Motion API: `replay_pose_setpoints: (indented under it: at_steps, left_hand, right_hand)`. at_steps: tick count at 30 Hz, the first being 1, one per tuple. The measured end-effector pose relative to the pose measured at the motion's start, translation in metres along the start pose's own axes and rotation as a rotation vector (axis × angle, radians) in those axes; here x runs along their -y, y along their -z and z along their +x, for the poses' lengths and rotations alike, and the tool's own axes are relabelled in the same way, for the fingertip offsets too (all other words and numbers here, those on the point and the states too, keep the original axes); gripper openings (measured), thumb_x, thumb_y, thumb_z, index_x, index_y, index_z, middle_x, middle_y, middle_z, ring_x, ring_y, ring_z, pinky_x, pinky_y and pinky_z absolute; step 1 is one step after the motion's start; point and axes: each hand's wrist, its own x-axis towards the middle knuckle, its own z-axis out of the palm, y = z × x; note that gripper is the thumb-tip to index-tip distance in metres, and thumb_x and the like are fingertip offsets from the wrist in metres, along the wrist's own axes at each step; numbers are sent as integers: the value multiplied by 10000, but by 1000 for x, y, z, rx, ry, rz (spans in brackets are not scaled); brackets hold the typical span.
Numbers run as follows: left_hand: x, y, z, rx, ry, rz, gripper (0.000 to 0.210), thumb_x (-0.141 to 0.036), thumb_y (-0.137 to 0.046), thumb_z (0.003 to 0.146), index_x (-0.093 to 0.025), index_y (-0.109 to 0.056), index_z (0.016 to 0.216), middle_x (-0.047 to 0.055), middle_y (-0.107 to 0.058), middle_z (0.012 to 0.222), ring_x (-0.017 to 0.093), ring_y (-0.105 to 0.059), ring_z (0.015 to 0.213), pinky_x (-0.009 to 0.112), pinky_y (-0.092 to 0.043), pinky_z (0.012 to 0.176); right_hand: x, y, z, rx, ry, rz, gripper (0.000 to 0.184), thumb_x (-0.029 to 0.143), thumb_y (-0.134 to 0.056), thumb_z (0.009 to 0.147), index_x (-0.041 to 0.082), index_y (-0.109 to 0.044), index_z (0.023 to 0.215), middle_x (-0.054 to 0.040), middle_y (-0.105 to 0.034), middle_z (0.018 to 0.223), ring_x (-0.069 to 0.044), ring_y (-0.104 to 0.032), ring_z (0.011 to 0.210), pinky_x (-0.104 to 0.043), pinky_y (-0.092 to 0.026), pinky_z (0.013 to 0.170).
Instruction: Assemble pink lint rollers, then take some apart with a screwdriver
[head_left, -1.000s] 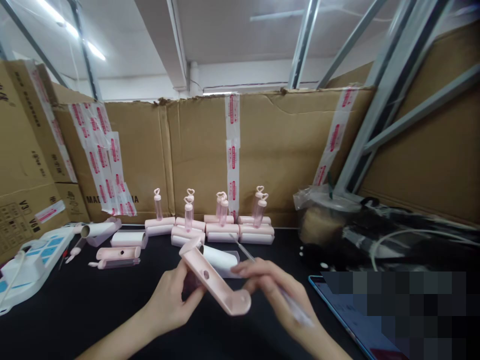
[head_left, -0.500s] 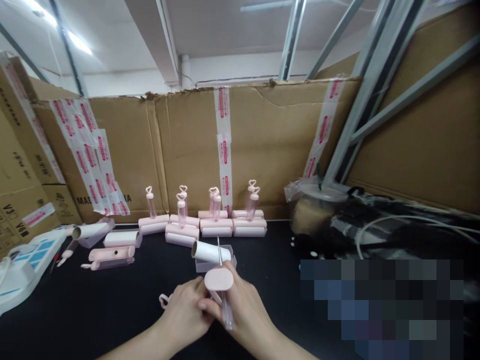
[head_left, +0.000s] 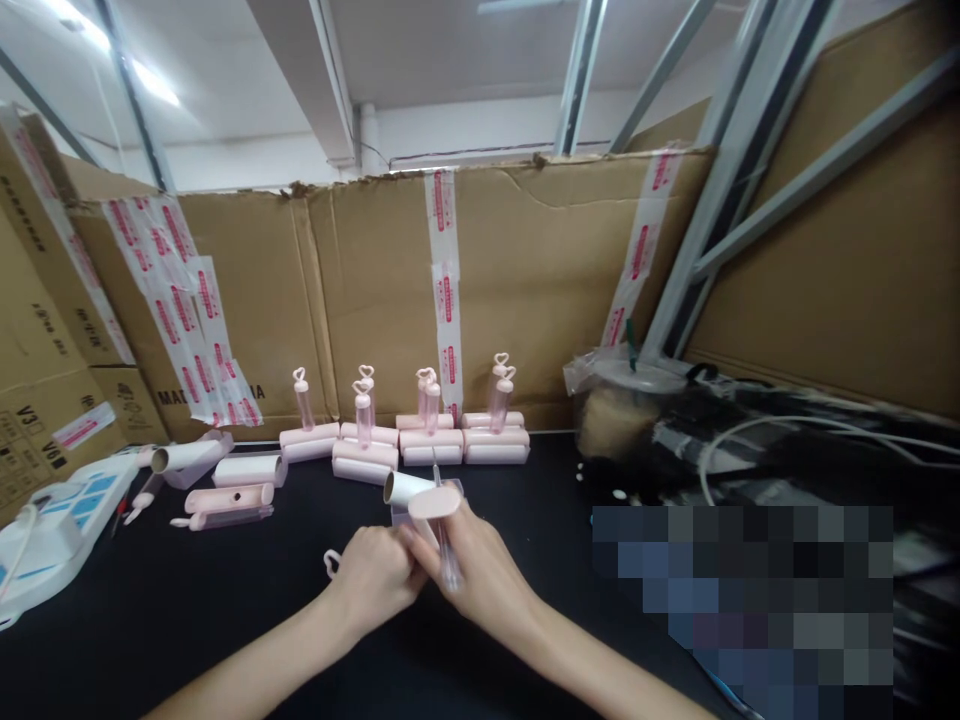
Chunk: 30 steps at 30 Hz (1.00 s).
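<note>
My left hand (head_left: 377, 570) is closed around a lint roller handle; its pink heart-shaped end (head_left: 331, 563) sticks out on the left. Touching it, my right hand (head_left: 487, 570) is closed on a screwdriver, whose thin metal shaft (head_left: 436, 468) points away from me. A pink lint roller cover (head_left: 435, 503) sits between the hands, end toward me. A clear shaft (head_left: 450, 568) shows under my right fingers; whether it belongs to the screwdriver is unclear. Just behind the hands lies a white paper roll (head_left: 405, 488), partly hidden, on a clear case.
Several assembled pink lint rollers (head_left: 431, 445) stand along the cardboard wall (head_left: 375, 280). Loose rolls and a pink cover (head_left: 229, 498) lie at left, near a white power strip (head_left: 45, 540). A drink cup (head_left: 622, 415) and dark clutter with cables are at right.
Both hands have risen slightly in view, still together, with the pink cover between them. The cover's end now overlaps the white roll behind. The view has shifted a little.
</note>
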Motion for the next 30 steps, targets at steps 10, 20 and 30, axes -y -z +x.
replay_pose_setpoints:
  at_steps: [10, 20, 30]
  left_hand:
    - [-8, 35, -10, 66, -61, -64, 134, -208, -510, 641, -184, -621, 569, 18, -641, 535, 171, -585, 478, 232, -276, 436]
    - [-9, 25, 4, 16, 12, -1, 205, -207, -489, 678, -195, -675, 762, 60, -706, 720, 246, -658, 678, 266, -408, 565]
    - [-7, 29, 6, 13, 41, 27, 236, -267, -468, 736, -154, -674, 716, 109, -695, 711, 268, -656, 665, 300, -445, 586]
  right_hand:
    - [-5, 7, -6, -53, 346, 46, 137, 262, -516, 778, 189, -461, 879, -24, -457, 782, -131, -488, 593, -207, -348, 459]
    - [-5, 9, -1, -90, 148, -9, 184, 369, -467, 855, 188, -482, 827, -26, -494, 766, -129, -519, 569, -210, -394, 471]
    - [-3, 5, 8, -116, 89, 6, 184, 347, -453, 857, 197, -482, 754, -11, -499, 702, -134, -518, 565, -212, -406, 466]
